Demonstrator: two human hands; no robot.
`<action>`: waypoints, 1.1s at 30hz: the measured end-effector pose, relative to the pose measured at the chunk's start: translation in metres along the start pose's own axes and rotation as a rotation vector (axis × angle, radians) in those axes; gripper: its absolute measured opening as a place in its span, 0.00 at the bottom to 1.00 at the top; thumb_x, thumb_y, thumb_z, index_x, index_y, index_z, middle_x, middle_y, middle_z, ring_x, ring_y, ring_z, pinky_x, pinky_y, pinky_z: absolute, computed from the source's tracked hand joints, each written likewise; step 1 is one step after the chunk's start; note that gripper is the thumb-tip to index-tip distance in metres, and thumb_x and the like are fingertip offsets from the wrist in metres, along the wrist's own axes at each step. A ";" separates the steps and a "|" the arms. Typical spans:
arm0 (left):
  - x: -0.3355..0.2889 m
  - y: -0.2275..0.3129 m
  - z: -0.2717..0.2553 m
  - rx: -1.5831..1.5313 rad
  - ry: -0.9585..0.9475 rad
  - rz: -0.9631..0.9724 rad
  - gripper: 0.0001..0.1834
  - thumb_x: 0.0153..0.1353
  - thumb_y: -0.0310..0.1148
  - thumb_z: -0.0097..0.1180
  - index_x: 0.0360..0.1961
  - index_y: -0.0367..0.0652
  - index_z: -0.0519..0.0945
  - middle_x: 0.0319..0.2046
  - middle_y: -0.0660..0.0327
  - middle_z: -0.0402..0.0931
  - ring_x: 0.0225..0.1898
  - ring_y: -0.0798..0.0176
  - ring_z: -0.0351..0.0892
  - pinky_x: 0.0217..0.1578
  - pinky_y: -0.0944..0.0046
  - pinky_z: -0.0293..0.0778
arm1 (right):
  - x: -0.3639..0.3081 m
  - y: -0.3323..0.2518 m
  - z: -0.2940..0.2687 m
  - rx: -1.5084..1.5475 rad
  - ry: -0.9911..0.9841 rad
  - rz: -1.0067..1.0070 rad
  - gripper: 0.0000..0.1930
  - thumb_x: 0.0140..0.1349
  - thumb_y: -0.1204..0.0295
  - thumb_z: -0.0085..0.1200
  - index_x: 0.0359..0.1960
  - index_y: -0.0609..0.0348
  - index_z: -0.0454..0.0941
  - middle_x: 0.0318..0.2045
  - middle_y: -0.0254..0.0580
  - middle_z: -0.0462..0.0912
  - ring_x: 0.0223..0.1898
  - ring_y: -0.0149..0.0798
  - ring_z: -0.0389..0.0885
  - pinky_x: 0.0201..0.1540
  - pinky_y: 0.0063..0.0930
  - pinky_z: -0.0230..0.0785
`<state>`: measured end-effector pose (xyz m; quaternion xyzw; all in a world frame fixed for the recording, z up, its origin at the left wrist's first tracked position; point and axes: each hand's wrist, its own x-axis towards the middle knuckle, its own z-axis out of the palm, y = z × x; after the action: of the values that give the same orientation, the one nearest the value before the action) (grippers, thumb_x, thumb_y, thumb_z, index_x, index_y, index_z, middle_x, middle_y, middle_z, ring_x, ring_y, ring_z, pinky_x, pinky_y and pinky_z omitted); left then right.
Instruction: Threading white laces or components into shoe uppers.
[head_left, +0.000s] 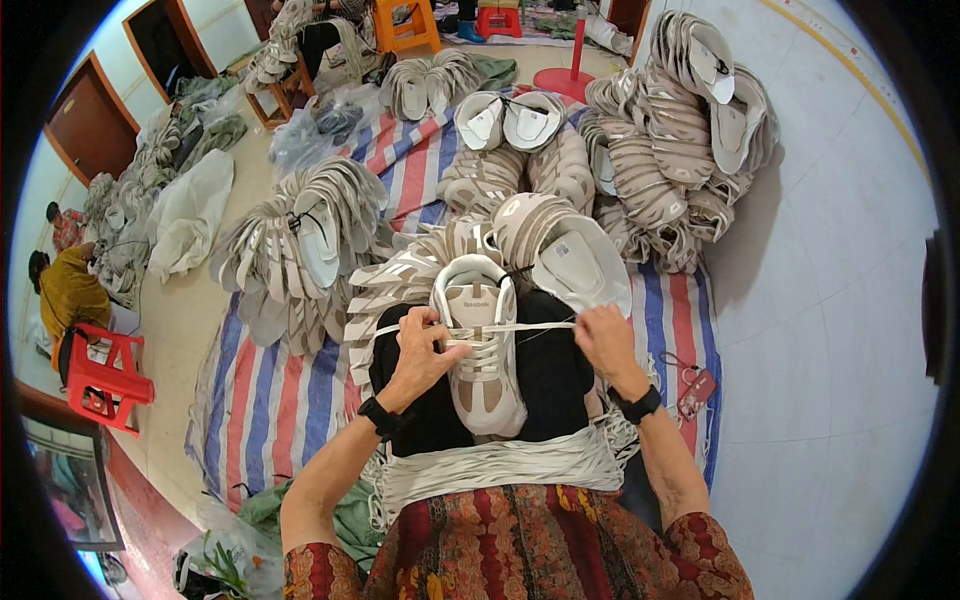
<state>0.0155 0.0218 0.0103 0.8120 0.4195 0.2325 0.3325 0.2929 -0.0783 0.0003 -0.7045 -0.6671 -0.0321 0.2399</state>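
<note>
A beige and white shoe upper (pixel 482 400) lies across my lap, toe toward me, with its white laces partly threaded. My left hand (pixel 422 352) is closed at the left side of the lacing, its thumb and fingers pinching the lace at the eyelets. My right hand (pixel 606 343), closed, grips the end of a white shoelace (pixel 540 326) stretched taut to the right of the upper. Across my waist lies a thick bundle of loose white laces (pixel 505 468). Nested uppers (pixel 570 255) lean just beyond my knees.
Stacks of nested uppers stand left (pixel 310 235), ahead (pixel 508 125) and right (pixel 680 130) on a striped sheet (pixel 265 400). A red phone-like object (pixel 697 393) lies right. Red stool (pixel 108 378) and a seated person (pixel 75 290) are left; white wall (pixel 820 330) right.
</note>
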 end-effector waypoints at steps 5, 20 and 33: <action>-0.010 0.000 -0.002 0.058 -0.031 0.070 0.12 0.42 0.35 0.63 0.24 0.41 0.75 0.47 0.54 0.60 0.51 0.53 0.56 0.52 0.58 0.54 | 0.015 -0.040 0.021 0.438 0.091 -0.159 0.14 0.43 0.72 0.55 0.33 0.59 0.70 0.34 0.44 0.71 0.38 0.47 0.67 0.40 0.38 0.61; 0.049 -0.002 -0.011 0.235 0.033 0.583 0.06 0.50 0.27 0.53 0.31 0.41 0.72 0.30 0.58 0.70 0.39 0.56 0.68 0.46 0.59 0.58 | 0.041 -0.065 0.029 1.332 -0.293 0.546 0.12 0.56 0.68 0.48 0.18 0.59 0.70 0.13 0.30 0.65 0.12 0.21 0.60 0.13 0.20 0.52; 0.077 0.002 -0.006 -0.021 0.059 0.338 0.12 0.49 0.34 0.56 0.34 0.41 0.75 0.25 0.55 0.73 0.31 0.53 0.71 0.36 0.57 0.61 | 0.058 -0.079 0.011 0.318 -0.359 -0.140 0.18 0.56 0.54 0.47 0.38 0.56 0.70 0.20 0.50 0.77 0.22 0.52 0.77 0.24 0.41 0.68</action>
<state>0.0542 0.0874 0.0239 0.8603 0.2843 0.3131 0.2847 0.2211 -0.0212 0.0349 -0.6046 -0.7428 0.1822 0.2226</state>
